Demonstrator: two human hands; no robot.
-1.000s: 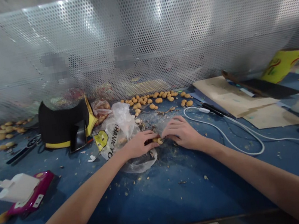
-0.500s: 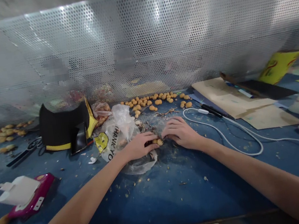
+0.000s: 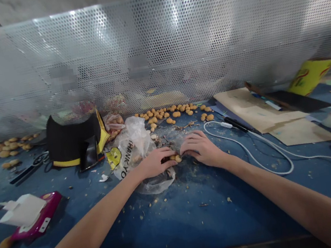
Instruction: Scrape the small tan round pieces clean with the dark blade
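Grip, L hand (image 3: 154, 164) + R hand (image 3: 201, 150): yellow nut (image 3: 176, 158) between both.

I see perforated metal screen (image 3: 203, 42) across 12 o'clock, standing behind blue table (image 3: 200, 223). Loose yellow nuts (image 3: 171, 112) strewn at 12, second scatter (image 3: 2, 147) at 10. Black-and-yellow pouch (image 3: 71, 143) at 10, scissors (image 3: 28, 169) just left of it. Pink gadget (image 3: 39, 221) at 8, white charger (image 3: 23, 209) lying on it. White cable (image 3: 261, 155) loops at 3. Black pen (image 3: 236, 123) and cardboard sheets (image 3: 255, 114) at 2. Yellow cup (image 3: 310, 74) far out at 2, tilted, near screen.
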